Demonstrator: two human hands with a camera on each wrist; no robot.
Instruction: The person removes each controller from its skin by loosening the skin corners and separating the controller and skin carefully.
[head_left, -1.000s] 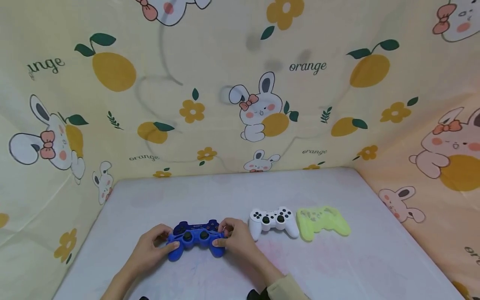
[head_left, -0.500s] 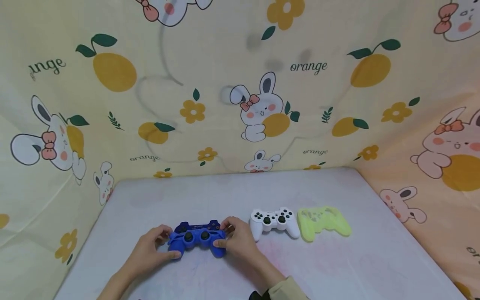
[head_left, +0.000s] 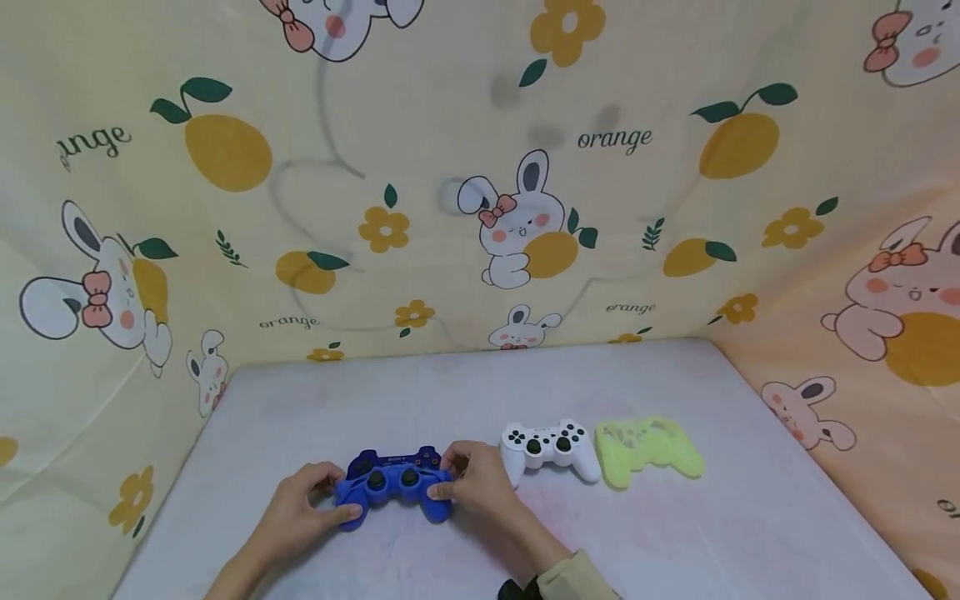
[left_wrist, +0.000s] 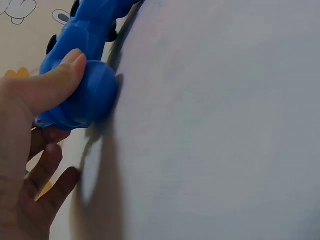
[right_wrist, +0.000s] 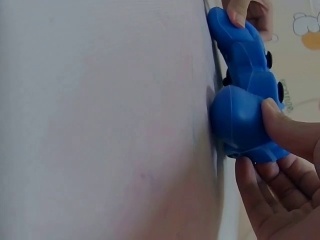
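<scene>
A blue game controller [head_left: 393,483] is held level between both hands, close over the table in the head view. Its upper face is dark glossy blue, while a brighter matte blue skin covers the lower part and handles; two black thumbsticks stick up. My left hand [head_left: 300,510] pinches the left handle, thumb on the near side [left_wrist: 75,60] and fingers behind. At the right handle, my right hand [head_left: 480,482] has its thumb on the near face and fingertips [right_wrist: 245,167] against the underside. The wrist views show rounded blue handle ends; most of the back is hidden.
Right of the hands lie a white game controller [head_left: 547,438] and, beside it, a yellow-green controller skin [head_left: 637,443] with cut-out holes. A pale cloth covers the table [head_left: 675,550]. Printed rabbit-and-orange curtains [head_left: 435,117] enclose the back and sides.
My left thumb has slid down the left handle toward its lower end. The right hand keeps its grip. The whole view has shifted slightly downward; the white controller and yellow-green skin stay put.
</scene>
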